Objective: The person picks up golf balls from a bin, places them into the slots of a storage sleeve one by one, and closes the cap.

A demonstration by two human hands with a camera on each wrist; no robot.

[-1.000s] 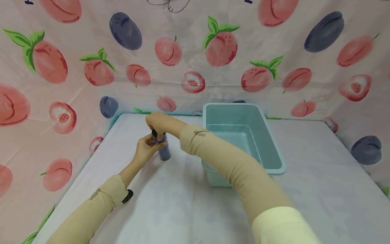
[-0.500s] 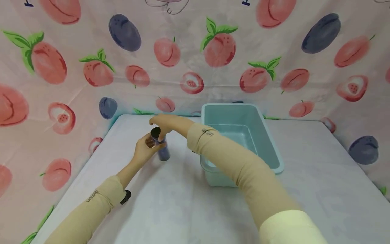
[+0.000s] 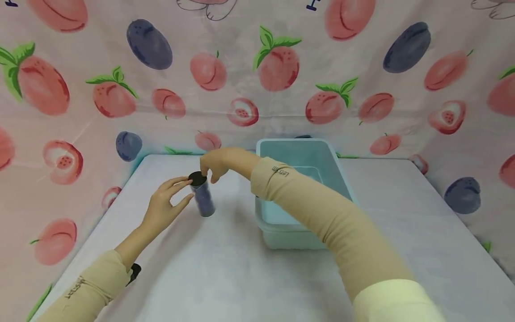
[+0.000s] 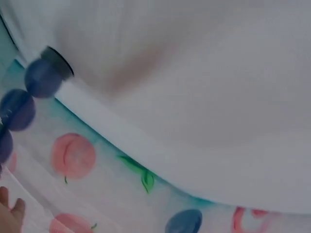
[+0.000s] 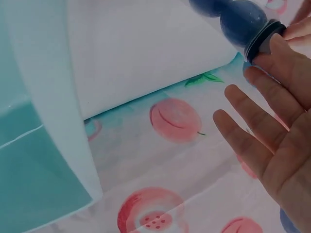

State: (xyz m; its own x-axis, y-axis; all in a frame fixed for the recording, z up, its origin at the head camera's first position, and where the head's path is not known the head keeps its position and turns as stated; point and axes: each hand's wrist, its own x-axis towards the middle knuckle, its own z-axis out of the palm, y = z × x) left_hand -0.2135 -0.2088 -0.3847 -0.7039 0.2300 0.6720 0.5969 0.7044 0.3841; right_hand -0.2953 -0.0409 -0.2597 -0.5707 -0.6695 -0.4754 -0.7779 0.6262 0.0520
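Observation:
A clear tube of blue balls (image 3: pixel 204 202) with a black lid (image 3: pixel 197 179) stands upright on the white table, left of the bin. My left hand (image 3: pixel 160 206) is at its left side, fingertips near the lid's edge and thumb apart from the tube. From the right, my right hand (image 3: pixel 220 163) reaches over to the lid, with a fingertip at its rim. In the right wrist view the fingers (image 5: pixel 248 143) are spread and nearly straight, and the tube's lid end (image 5: pixel 265 41) is partly hidden behind them. The left wrist view shows the tube (image 4: pixel 43 77) at upper left.
A pale blue-green plastic bin (image 3: pixel 293 240) stands right of the tube, partly covered by my right sleeve (image 3: pixel 322 210). A fruit-print cloth (image 3: pixel 241 58) hangs behind and left of the table (image 3: pixel 225 277). A small black object (image 3: pixel 134 272) shows beside my left cuff.
My left hand has loosened from round the tube and drawn back left, thumb coming away. My right hand has lifted from over the lid to its right edge. The view has shifted slightly.

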